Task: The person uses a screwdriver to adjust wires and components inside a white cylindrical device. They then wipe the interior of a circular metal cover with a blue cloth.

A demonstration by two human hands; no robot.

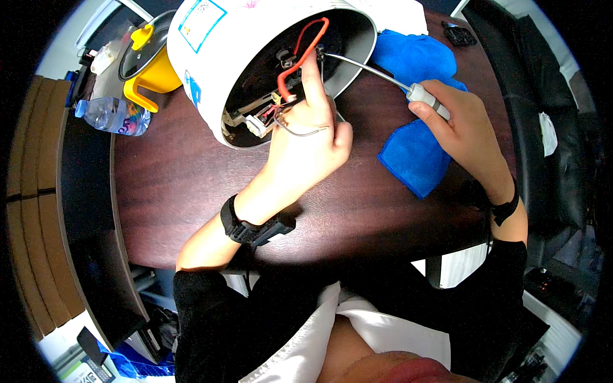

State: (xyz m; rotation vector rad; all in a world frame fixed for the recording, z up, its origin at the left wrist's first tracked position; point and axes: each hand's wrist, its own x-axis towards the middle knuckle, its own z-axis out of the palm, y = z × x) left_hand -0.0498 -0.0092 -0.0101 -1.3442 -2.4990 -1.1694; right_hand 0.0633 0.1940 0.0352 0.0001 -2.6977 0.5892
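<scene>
A white, rounded appliance housing lies tipped on its side, its open base facing me. Inside are a red sleeved wire, a white connector block and metal parts. My left hand is at this opening, index finger stretched to a small fitting on the inner base, thumb apart; its other fingers are partly hidden among the wires. A thin grey wire crosses that hand. My right hand grips a screwdriver by its pale handle. Its shaft points left, the tip at the fitting beside my left fingertip.
Blue cloths lie under and beside my right hand on the dark wooden table. A yellow pot with a glass lid and a water bottle stand left of the housing. A black crumpled item is at the far right.
</scene>
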